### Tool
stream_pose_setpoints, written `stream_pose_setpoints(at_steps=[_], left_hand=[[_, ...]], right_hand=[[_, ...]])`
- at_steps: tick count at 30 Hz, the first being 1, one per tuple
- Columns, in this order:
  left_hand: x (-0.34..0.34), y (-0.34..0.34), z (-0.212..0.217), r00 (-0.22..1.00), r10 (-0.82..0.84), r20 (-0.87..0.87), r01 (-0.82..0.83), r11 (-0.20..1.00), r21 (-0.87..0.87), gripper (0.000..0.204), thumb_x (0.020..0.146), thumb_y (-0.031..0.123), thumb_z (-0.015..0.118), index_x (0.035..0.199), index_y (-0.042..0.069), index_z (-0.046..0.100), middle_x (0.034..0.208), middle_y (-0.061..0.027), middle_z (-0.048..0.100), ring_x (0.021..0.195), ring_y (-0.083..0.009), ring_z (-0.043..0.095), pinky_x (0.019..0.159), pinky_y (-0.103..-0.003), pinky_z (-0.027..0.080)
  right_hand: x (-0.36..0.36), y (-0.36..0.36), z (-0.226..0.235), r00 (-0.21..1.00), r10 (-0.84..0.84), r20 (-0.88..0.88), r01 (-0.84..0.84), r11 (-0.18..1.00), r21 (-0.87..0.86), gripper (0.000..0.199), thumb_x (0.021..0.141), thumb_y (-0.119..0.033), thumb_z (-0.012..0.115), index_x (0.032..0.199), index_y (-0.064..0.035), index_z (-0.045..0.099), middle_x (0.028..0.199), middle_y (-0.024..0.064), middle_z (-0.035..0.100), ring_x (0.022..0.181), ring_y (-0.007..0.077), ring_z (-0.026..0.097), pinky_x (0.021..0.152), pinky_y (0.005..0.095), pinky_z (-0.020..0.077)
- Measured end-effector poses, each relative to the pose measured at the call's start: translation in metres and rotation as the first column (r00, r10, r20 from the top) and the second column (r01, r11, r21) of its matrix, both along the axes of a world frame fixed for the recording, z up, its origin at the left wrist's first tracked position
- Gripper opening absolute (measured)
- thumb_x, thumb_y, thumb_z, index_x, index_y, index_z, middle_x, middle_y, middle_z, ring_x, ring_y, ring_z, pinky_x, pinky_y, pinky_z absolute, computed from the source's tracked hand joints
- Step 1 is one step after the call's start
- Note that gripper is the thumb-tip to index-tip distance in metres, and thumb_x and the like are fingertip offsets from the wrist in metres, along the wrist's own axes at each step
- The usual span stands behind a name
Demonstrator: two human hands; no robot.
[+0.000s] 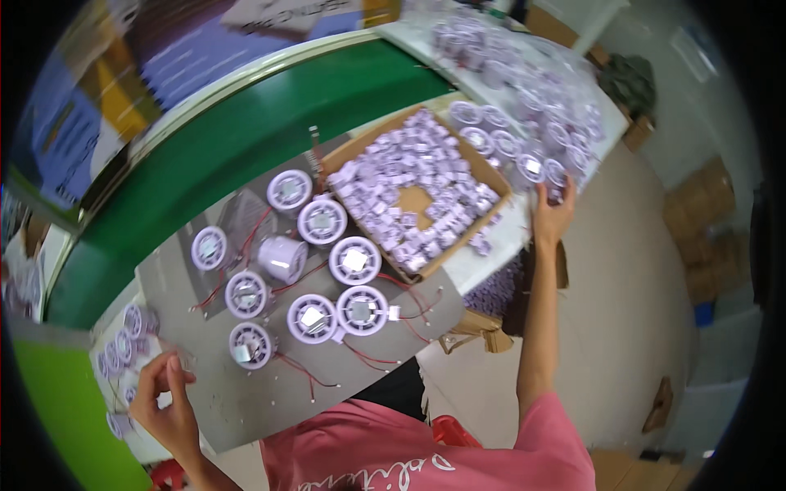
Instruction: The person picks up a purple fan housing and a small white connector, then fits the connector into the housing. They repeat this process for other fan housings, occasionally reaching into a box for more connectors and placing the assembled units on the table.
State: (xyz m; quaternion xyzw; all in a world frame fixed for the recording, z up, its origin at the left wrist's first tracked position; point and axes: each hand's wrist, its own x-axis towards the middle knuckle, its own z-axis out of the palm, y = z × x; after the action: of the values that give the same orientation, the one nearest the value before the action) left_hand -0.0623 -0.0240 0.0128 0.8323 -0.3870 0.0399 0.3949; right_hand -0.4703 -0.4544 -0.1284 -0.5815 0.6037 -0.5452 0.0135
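Several round white lamp housings [354, 260] with square centre chips and red wires lie on a grey mat [246, 393]. My right hand [553, 214] reaches far right and grips a round housing [556, 174] at the edge of a heap of them. At the mat's left end, my left hand [168, 405] has its fingers curled, thumb up, next to a stack of similar housings [123, 348]. Whether it holds something small is unclear.
A cardboard box [360, 147] of small lilac parts sits behind the mat. A green belt [246, 131] runs along the far side. More housings [524, 90] cover the right table end. Cardboard cartons [704, 221] stand on the floor at right.
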Motion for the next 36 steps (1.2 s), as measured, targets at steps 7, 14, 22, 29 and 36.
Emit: stream_pose_setpoints(at_steps=[7, 14, 22, 29, 36], left_hand=[[-0.015, -0.014, -0.014, 0.982, -0.187, -0.030, 0.189, 0.952, 0.240, 0.045, 0.077, 0.006, 0.076, 0.120, 0.006, 0.061, 0.110, -0.0110, 0.065, 0.100, -0.0244, 0.062, 0.080, -0.033, 0.050], [-0.014, -0.034, -0.025, 0.865, -0.440, -0.239, 0.481, 0.864, 0.149, 0.089, 0.064, 0.028, 0.087, 0.139, 0.008, 0.043, 0.133, -0.0126, 0.055, 0.120, -0.0357, 0.053, 0.098, -0.042, 0.045], [-0.023, -0.024, -0.039, 0.913, -0.406, -0.048, 0.406, 0.887, 0.222, 0.067, 0.063, 0.019, 0.085, 0.123, 0.010, 0.055, 0.115, -0.0110, 0.057, 0.103, -0.0305, 0.059, 0.076, -0.039, 0.052], [-0.004, -0.001, -0.032, 0.892, -0.339, 0.298, 0.189, 0.880, 0.435, 0.028, 0.073, 0.011, 0.074, 0.097, 0.005, 0.060, 0.098, -0.0110, 0.055, 0.087, -0.0299, 0.059, 0.079, -0.043, 0.049], [0.021, -0.002, -0.028, 0.853, -0.497, -0.159, 0.518, 0.770, 0.372, 0.016, 0.082, 0.003, 0.064, 0.097, 0.004, 0.062, 0.079, -0.0121, 0.061, 0.077, -0.0335, 0.059, 0.075, -0.042, 0.047]], right_hand=[[-0.016, -0.005, -0.002, 0.994, 0.105, -0.039, -0.107, 0.992, -0.065, 0.061, 0.093, -0.034, 0.063, 0.139, 0.0028, 0.043, 0.136, 0.0244, 0.052, 0.130, 0.0320, 0.047, 0.107, 0.0415, 0.0361], [0.029, 0.054, 0.069, 0.890, -0.168, -0.423, 0.014, 0.939, -0.344, 0.043, 0.094, -0.025, 0.063, 0.129, -0.0009, 0.056, 0.123, 0.0159, 0.064, 0.115, 0.0243, 0.059, 0.099, 0.0393, 0.0439], [0.149, 0.129, 0.124, 0.472, 0.722, -0.507, -0.708, 0.652, 0.271, 0.030, 0.085, -0.016, 0.071, 0.111, -0.0037, 0.066, 0.110, 0.0121, 0.066, 0.101, 0.0287, 0.061, 0.094, 0.0370, 0.0449], [0.195, 0.109, 0.115, 0.297, 0.893, -0.338, -0.548, 0.449, 0.706, 0.029, 0.078, -0.014, 0.073, 0.102, -0.0069, 0.060, 0.087, 0.0138, 0.066, 0.079, 0.0285, 0.065, 0.070, 0.0384, 0.0493], [0.180, 0.107, 0.104, 0.438, 0.788, -0.432, -0.620, 0.613, 0.490, 0.018, 0.077, -0.008, 0.070, 0.094, -0.0039, 0.069, 0.077, 0.0108, 0.067, 0.067, 0.0212, 0.066, 0.063, 0.0331, 0.0504]])
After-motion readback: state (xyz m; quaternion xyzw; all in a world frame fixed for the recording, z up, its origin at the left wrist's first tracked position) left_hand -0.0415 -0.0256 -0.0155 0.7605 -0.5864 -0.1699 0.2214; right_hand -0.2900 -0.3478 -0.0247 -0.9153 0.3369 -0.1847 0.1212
